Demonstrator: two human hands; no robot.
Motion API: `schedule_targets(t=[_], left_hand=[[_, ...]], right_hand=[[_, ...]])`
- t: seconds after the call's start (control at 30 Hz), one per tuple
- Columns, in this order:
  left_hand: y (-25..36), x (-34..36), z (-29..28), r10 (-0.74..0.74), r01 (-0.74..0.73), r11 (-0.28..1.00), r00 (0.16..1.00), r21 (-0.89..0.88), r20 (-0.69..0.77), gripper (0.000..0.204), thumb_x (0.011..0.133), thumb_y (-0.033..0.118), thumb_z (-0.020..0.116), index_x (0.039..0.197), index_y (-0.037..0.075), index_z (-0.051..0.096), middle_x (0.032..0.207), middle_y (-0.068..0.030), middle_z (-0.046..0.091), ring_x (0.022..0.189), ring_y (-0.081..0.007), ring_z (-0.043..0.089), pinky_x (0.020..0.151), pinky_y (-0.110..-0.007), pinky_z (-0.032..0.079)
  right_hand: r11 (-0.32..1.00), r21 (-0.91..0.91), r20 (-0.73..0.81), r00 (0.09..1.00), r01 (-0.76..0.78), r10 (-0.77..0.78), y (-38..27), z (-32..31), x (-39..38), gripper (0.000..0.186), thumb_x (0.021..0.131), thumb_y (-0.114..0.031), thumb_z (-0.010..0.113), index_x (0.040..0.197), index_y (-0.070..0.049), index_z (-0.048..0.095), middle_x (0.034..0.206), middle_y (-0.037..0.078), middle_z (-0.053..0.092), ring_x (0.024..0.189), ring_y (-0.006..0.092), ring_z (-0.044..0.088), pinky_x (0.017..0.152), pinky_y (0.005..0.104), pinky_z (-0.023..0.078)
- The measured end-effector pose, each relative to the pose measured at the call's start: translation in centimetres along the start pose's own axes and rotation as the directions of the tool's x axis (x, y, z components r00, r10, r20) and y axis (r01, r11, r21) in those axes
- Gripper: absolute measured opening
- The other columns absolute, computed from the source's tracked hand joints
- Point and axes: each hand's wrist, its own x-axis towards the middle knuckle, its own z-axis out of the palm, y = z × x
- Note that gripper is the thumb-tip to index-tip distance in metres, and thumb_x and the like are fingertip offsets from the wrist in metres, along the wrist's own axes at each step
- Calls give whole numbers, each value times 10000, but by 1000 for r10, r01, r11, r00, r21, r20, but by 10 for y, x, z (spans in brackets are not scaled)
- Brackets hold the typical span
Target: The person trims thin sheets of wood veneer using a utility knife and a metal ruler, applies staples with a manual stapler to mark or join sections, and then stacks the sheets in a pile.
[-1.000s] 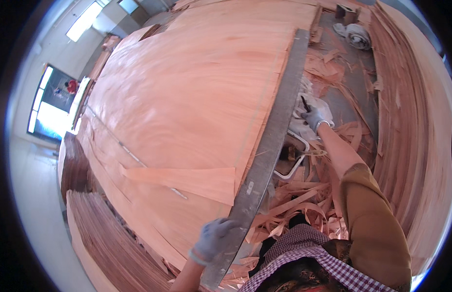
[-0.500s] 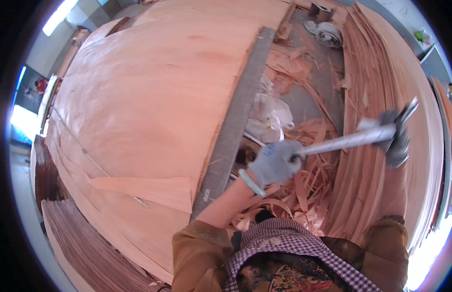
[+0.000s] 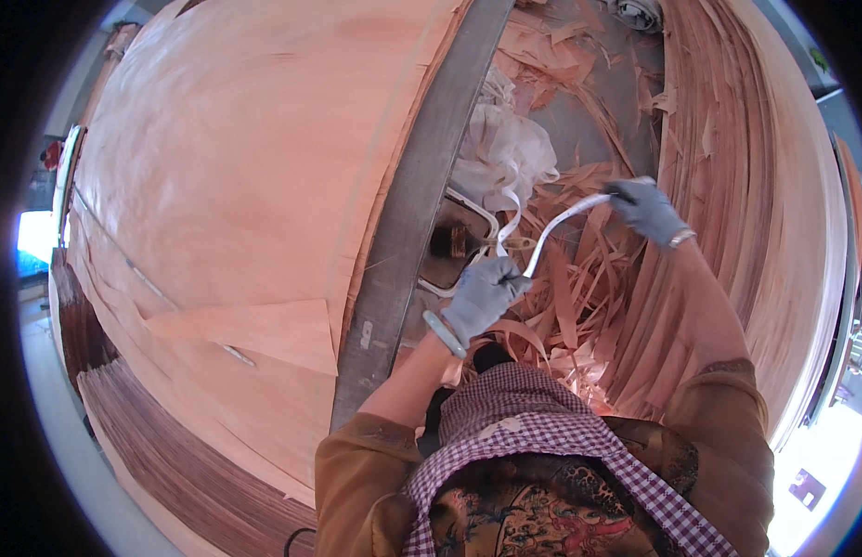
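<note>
My gloved left hand, low in the middle, grips a narrow white strip. My gloved right hand, higher and to the right, has its fingers closed on the same strip, which curves between the hands. Whether the right hand holds anything more is unclear. Behind my left hand sits a white-rimmed container with a dark brush across it. A crumpled white bag lies beyond, with more white strip trailing from it. Left of these runs a long grey metal bar along the edge of a large veneer sheet.
Veneer offcuts are heaped below and right of the container. Tall veneer stacks stand at the right and lower left. A loose veneer piece and a thin rod lie on the big sheet. A rolled bundle is at the back.
Both hands moved onto the white strip; my left hand left the metal bar. Since half a second ago my right hand moved left and up, and the strip went from taut to curved.
</note>
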Motion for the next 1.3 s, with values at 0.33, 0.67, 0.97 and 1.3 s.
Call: schedule_targets(t=[0.33, 0.67, 0.97, 1.3], left_hand=[[-69, -7, -6, 369, -246, 889, 883, 386, -289, 67, 765, 71, 652, 818, 46, 619, 1029, -167, 592, 910, -324, 575, 769, -374, 458], [-171, 15, -9, 102, 392, 794, 669, 465, -737, 332, 924, 279, 455, 1028, -17, 563, 1099, -246, 571, 1028, -415, 529, 878, -448, 410], [-161, 19, -13, -100, 422, 878, 622, 224, -777, 302, 866, 207, 490, 1063, 5, 597, 1107, -247, 576, 1035, -401, 533, 871, -471, 404], [-199, -406, 81, -376, 729, 571, 641, 377, -669, 190, 815, 120, 483, 920, 40, 621, 849, -148, 606, 791, -329, 565, 724, -425, 443]], right_hand=[[990, 55, 556, 820, 128, -137, -86, 120, 50, 346, 842, -272, 610, 1134, -91, 576, 950, 70, 645, 809, 213, 602, 735, 322, 472], [693, 711, 387, 887, -115, -250, -68, 96, 26, 419, 836, -121, 597, 1246, -111, 512, 820, -1, 585, 675, 98, 532, 638, 247, 454], [902, -262, 423, 881, 343, -213, -153, 111, 39, 338, 825, -302, 538, 1157, -248, 565, 869, 148, 645, 833, 310, 627, 744, 408, 486], [919, -102, 481, 828, 382, -290, -115, 119, 63, 356, 849, -187, 557, 1203, -147, 542, 1068, 146, 623, 993, 301, 596, 862, 365, 449]])
